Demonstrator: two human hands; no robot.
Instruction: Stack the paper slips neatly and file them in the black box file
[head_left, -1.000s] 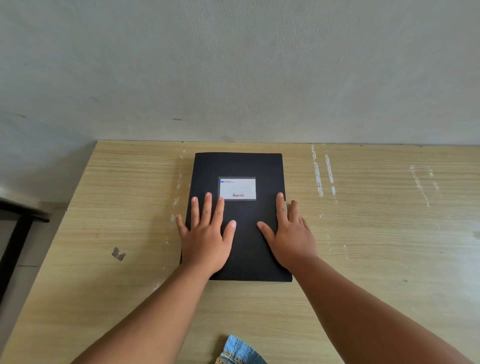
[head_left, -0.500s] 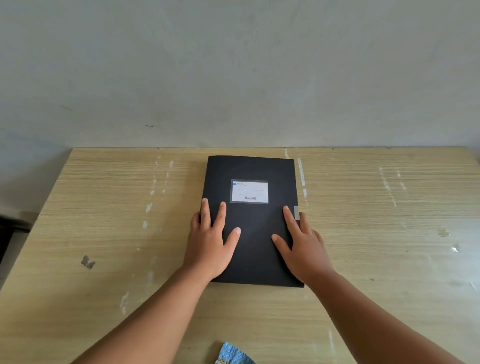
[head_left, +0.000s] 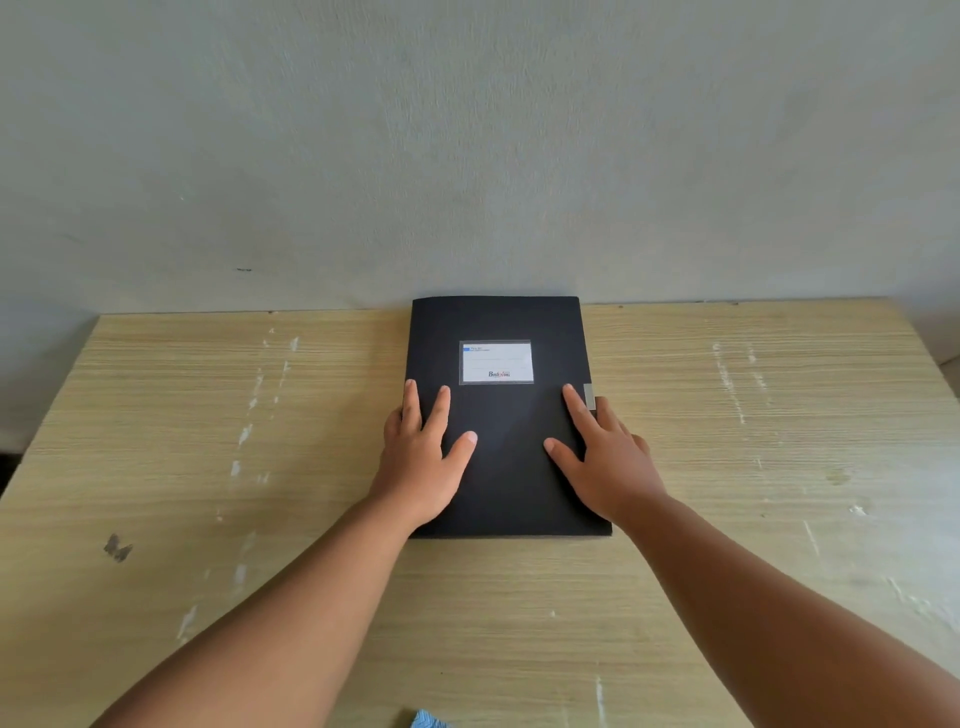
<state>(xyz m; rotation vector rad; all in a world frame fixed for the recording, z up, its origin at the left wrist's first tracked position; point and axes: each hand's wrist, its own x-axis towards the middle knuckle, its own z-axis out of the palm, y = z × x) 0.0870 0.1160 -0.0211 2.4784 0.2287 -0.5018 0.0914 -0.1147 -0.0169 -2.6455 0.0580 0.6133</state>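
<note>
black box file (head_left: 506, 457) now nearer the wall, shut on desk (head_left: 208, 467) | my left hand (head_left: 421, 457), right hand (head_left: 608, 462) flat open, holding nothing | no slips seen; I think filing is done

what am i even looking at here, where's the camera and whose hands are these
There is no machine here. A person wears a wide-angle camera on the head, so the picture looks forward and down at that person's own two arms.

A black box file lies flat and closed on a pale wooden table that stands against a plain wall. The file has a white label on its cover and a small grey tab on its right edge.

The left hand and the right hand both rest flat on the cover, fingers spread. Neither has a grip on anything.

No loose paper slips show. A bit of blue patterned material peeks in at the bottom edge; I cannot tell what it is.
</note>
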